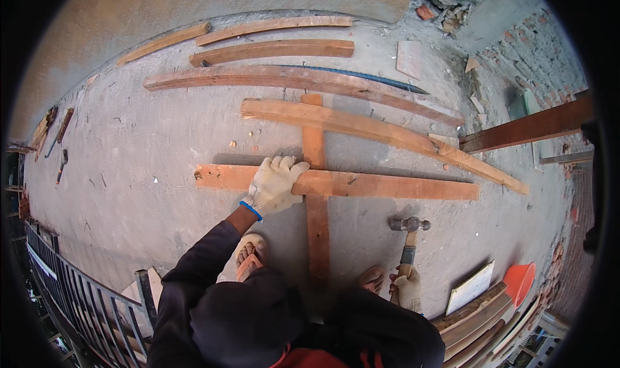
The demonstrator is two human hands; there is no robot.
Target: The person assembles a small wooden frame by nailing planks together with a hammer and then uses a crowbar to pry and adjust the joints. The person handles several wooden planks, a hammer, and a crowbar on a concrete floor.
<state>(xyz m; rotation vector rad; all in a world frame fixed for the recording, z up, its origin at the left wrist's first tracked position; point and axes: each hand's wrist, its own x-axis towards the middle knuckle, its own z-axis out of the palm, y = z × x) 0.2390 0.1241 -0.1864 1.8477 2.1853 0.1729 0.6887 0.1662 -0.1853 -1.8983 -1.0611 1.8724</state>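
My left hand [276, 182], in a white knit glove with a blue cuff, grips a reddish wooden plank [400, 186] from above, its fingers over the far edge. The plank lies crosswise over another piece of wood [317, 239] that runs from near my feet to under a longer timber [361, 127]. What looks like a nail [352, 180] stands in the plank right of the crossing. Gloved too, my right hand [408, 292] is closed around the handle of a ball-peen hammer [410, 224]. The hammer's metal head is just nearer to me than the plank, apart from it.
Farther off lie several timbers [284, 78] and a blue rod [374, 77]. A brown beam [529, 126] juts in at the right. Stacked wood [475, 323] and an orange container [520, 281] sit lower right. A dark railing [84, 290] runs lower left; another hammer [62, 161] lies far left.
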